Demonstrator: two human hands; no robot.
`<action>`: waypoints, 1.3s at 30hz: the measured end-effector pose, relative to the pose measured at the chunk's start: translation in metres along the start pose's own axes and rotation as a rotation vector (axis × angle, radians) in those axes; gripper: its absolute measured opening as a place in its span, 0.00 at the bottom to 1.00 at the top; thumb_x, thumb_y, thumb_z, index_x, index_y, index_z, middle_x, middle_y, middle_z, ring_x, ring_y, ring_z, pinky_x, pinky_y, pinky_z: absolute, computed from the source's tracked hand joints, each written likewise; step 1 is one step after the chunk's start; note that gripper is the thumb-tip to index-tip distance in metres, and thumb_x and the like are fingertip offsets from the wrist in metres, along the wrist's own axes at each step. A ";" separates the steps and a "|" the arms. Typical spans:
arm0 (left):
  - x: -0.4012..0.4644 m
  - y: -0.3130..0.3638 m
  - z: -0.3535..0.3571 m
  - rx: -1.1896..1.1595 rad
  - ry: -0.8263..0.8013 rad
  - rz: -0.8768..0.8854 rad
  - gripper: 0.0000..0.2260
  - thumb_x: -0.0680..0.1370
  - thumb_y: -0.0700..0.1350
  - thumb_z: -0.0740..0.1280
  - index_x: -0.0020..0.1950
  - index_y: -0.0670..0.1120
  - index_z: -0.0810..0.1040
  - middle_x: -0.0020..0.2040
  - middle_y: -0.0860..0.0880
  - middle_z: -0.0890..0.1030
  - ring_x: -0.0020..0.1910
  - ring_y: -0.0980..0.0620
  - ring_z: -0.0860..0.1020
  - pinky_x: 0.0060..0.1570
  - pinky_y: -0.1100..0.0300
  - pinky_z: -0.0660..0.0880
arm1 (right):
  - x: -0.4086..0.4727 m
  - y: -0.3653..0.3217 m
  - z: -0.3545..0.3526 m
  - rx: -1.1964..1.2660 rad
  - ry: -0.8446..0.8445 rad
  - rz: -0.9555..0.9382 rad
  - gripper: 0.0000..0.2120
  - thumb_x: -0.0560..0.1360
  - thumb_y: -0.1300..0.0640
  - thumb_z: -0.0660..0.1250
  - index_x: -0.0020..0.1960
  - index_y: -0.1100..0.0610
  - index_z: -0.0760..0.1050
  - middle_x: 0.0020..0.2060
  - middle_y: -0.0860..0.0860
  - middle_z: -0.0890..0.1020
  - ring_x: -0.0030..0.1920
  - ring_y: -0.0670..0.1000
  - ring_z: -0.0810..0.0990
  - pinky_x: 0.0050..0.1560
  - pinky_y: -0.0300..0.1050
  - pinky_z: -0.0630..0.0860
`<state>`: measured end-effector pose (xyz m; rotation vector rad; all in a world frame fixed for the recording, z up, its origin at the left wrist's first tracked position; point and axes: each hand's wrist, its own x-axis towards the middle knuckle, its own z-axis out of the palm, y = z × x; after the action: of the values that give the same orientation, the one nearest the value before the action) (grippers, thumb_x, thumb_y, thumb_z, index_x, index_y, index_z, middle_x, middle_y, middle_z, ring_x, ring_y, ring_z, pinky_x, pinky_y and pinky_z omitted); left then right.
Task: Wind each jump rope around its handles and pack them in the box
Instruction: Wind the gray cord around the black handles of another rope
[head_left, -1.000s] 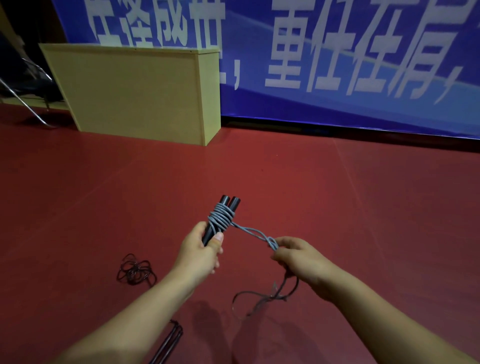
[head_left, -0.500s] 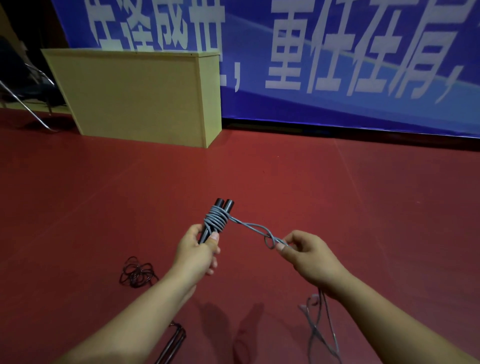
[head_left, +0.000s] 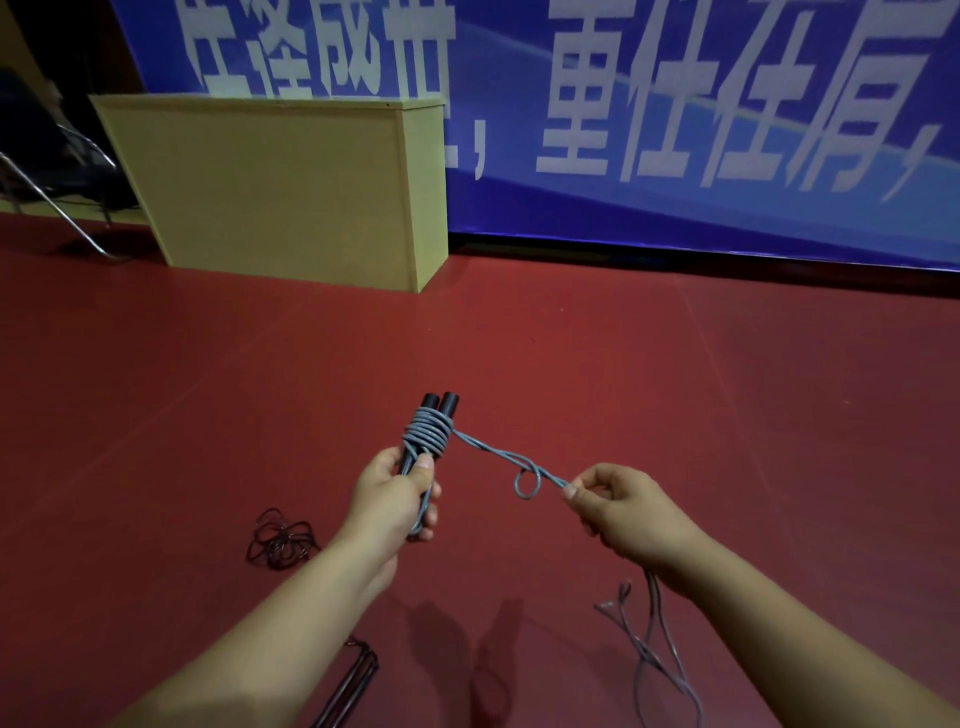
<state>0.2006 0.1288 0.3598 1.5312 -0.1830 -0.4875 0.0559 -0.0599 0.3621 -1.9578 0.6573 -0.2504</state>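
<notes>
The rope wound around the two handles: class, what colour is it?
Grey rope, coiled round black handles; the head view shows it.

The dark rope handles (head_left: 349, 691) run off the bottom edge.

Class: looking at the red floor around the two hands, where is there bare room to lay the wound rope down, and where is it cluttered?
Free: the wide red floor between the handles, wooden box and banner; also far right. Crowded: the dark rope tangle beside the left hand, and loose grey rope under the right hand.
</notes>
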 end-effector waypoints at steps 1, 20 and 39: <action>0.000 0.000 -0.001 -0.010 -0.007 -0.005 0.06 0.83 0.41 0.61 0.46 0.46 0.71 0.33 0.47 0.74 0.22 0.53 0.69 0.19 0.64 0.66 | -0.001 -0.001 0.000 0.033 -0.033 0.014 0.08 0.79 0.56 0.67 0.42 0.58 0.76 0.25 0.49 0.77 0.22 0.44 0.67 0.23 0.35 0.62; 0.003 0.002 -0.007 0.010 0.002 -0.010 0.05 0.83 0.41 0.61 0.47 0.47 0.73 0.33 0.47 0.74 0.24 0.52 0.69 0.20 0.64 0.66 | -0.006 -0.008 -0.003 0.079 0.048 -0.095 0.11 0.77 0.53 0.69 0.40 0.58 0.75 0.26 0.50 0.70 0.26 0.48 0.66 0.26 0.41 0.61; 0.017 -0.003 -0.024 0.013 0.141 -0.012 0.04 0.83 0.42 0.61 0.48 0.44 0.72 0.34 0.46 0.74 0.22 0.53 0.69 0.19 0.65 0.66 | -0.003 0.005 -0.020 -0.212 -0.104 -0.074 0.14 0.78 0.51 0.67 0.38 0.57 0.77 0.27 0.46 0.73 0.27 0.43 0.67 0.29 0.36 0.64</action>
<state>0.2251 0.1435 0.3527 1.5736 -0.0673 -0.3865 0.0425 -0.0749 0.3669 -2.1847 0.5631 -0.1267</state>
